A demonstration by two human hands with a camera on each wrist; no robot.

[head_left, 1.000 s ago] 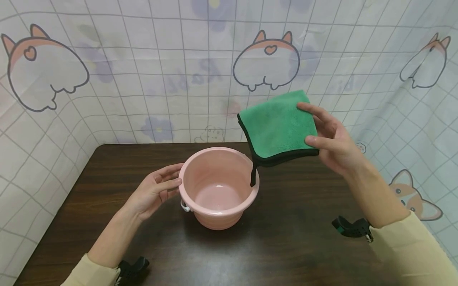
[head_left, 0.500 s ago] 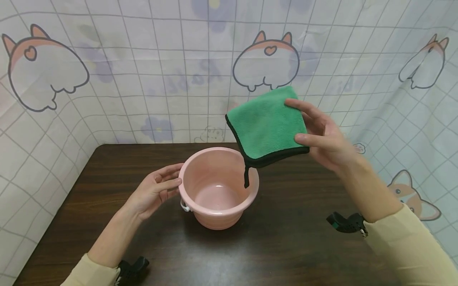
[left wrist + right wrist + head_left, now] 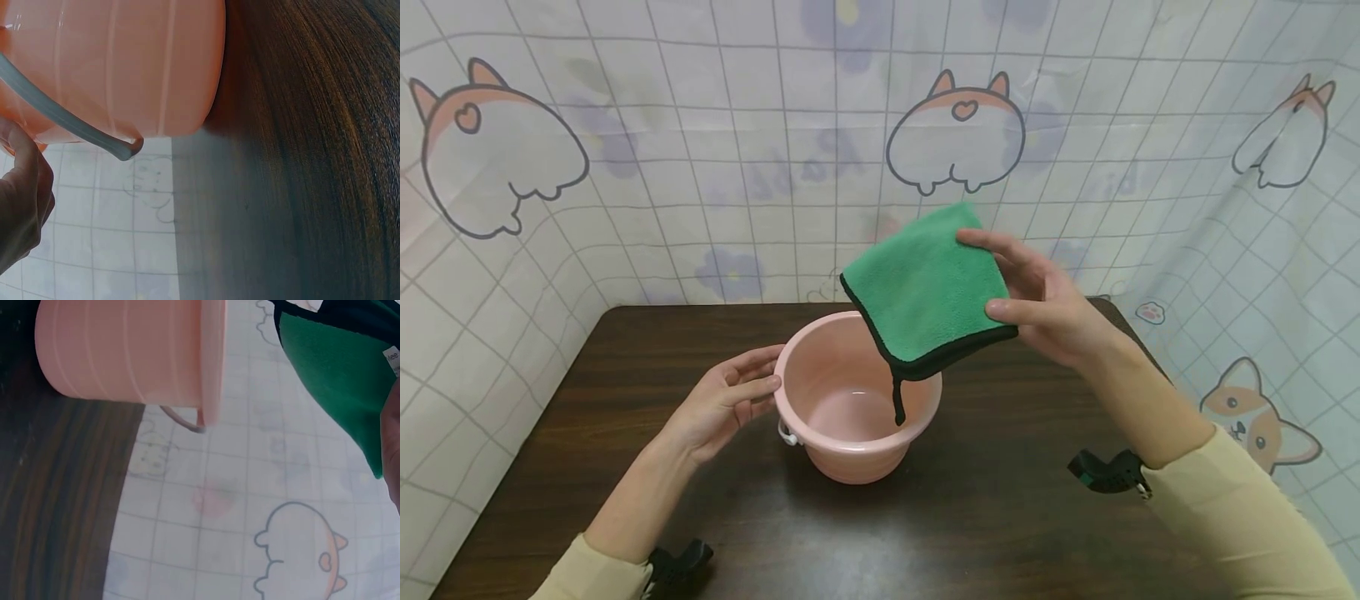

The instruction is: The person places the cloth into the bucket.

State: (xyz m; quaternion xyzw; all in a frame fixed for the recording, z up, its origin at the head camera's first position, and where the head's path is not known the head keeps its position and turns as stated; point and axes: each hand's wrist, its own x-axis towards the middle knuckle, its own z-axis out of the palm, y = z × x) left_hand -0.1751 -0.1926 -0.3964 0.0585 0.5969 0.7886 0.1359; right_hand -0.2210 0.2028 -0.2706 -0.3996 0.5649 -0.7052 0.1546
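A pink plastic bucket (image 3: 857, 462) stands upright on the table. My left hand (image 3: 722, 404) holds its rim at the left side, thumb in front and fingers behind; the left wrist view shows part of this hand (image 3: 25, 194) beside the bucket wall (image 3: 125, 62). My right hand (image 3: 1048, 308) pinches a folded green cloth (image 3: 925, 292) with black edging by its right side. The cloth hangs over the bucket's opening and hides part of the back rim. Its black loop (image 3: 898, 402) dangles in front of the opening. A white label (image 3: 392, 359) shows on the cloth in the right wrist view.
The bucket's handle (image 3: 75, 125) hangs down along its side. Under everything lies a dark wooden table (image 3: 1000, 517). Behind it and at both sides hangs a white gridded curtain (image 3: 700, 167) with cartoon corgis. Black wrist devices (image 3: 1108, 471) sit at both sleeves.
My right hand has carried the green cloth leftward and, lately, lower, so it now overlaps more of the bucket's opening. The left hand and the bucket have stayed in place.
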